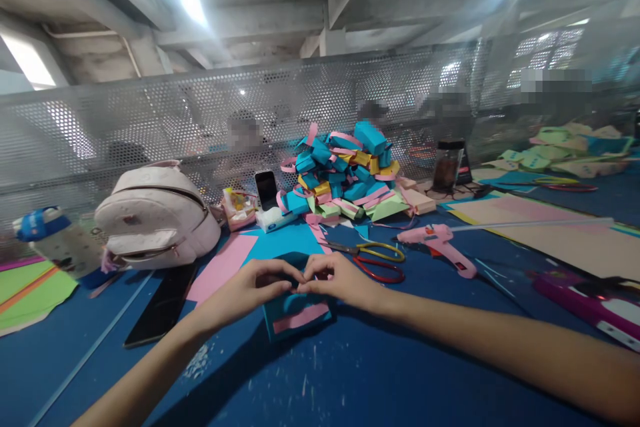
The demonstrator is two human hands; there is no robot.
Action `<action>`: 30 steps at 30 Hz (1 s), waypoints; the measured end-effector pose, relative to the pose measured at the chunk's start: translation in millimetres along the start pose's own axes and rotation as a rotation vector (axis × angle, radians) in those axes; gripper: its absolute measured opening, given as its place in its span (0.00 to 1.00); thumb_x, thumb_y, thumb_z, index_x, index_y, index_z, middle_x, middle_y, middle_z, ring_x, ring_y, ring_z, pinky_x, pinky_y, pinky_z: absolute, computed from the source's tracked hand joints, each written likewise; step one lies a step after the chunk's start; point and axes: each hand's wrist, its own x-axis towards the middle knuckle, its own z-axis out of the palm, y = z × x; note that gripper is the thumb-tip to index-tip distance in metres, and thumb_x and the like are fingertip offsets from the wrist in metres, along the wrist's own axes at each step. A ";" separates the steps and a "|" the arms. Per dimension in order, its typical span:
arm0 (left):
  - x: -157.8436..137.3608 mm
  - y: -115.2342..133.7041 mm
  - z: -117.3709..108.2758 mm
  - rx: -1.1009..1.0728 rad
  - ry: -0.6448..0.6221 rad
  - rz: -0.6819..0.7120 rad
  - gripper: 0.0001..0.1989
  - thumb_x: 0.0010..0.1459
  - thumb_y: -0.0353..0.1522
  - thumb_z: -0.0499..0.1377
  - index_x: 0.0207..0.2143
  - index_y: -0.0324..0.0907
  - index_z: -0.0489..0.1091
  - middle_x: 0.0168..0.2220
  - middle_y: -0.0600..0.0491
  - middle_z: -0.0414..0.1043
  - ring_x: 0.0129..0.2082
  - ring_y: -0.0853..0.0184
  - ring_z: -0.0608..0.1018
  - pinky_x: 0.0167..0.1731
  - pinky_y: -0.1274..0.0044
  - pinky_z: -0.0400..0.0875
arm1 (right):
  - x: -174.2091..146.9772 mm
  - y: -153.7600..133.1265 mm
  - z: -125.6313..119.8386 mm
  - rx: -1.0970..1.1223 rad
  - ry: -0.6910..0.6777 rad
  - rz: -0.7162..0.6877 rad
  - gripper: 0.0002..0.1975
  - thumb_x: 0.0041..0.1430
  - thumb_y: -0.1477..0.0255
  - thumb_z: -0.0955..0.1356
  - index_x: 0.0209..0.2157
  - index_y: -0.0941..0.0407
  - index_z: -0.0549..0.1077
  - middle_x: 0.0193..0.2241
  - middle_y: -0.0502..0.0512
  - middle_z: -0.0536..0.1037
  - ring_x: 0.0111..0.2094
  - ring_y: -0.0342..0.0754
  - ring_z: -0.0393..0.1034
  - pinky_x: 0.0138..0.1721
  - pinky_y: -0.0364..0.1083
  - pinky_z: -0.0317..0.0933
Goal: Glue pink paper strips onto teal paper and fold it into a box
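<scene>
Over a blue paper box [286, 312], left hand [263, 284], right hand [340, 280], fingertips together, forearms converging, each grip pinched on its top.

Single view: worn on the person's head, facing forward and angled down. Bare left hand [257, 285] and bare right hand [345, 283] appear close to the lens, just below the frame's centre. Flat blue tabletop [395, 363] occupies the lower part. Grey perforated metal partition [200, 100] crosses mid-frame, farther off; grey concrete ceiling beams [273, 20] span the top, seen from below
</scene>
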 end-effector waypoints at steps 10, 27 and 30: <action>-7.6 1.6 -12.2 0.193 -0.031 -0.109 0.08 0.59 0.32 0.57 0.42 0.43 0.70 0.40 0.52 0.75 0.39 0.65 0.77 0.43 0.71 0.70 | 4.5 -1.8 -8.6 -0.103 -0.021 -0.028 0.08 0.55 0.69 0.71 0.25 0.57 0.73 0.26 0.49 0.70 0.30 0.43 0.63 0.33 0.43 0.55; -20.0 -7.4 -7.9 0.401 -0.148 -0.204 0.33 0.47 0.29 0.65 0.57 0.51 0.63 0.54 0.51 0.69 0.49 0.58 0.72 0.47 0.69 0.66 | 2.8 -9.4 -12.4 0.015 -0.130 -0.039 0.16 0.63 0.61 0.65 0.26 0.57 0.65 0.23 0.46 0.63 0.25 0.41 0.58 0.28 0.42 0.52; -19.6 -9.2 -5.9 0.484 -0.139 -0.209 0.31 0.46 0.28 0.64 0.54 0.49 0.66 0.50 0.51 0.72 0.47 0.57 0.72 0.44 0.70 0.66 | 3.5 -10.2 -11.5 0.082 -0.114 0.037 0.15 0.58 0.60 0.69 0.27 0.57 0.69 0.21 0.48 0.70 0.24 0.42 0.64 0.27 0.42 0.56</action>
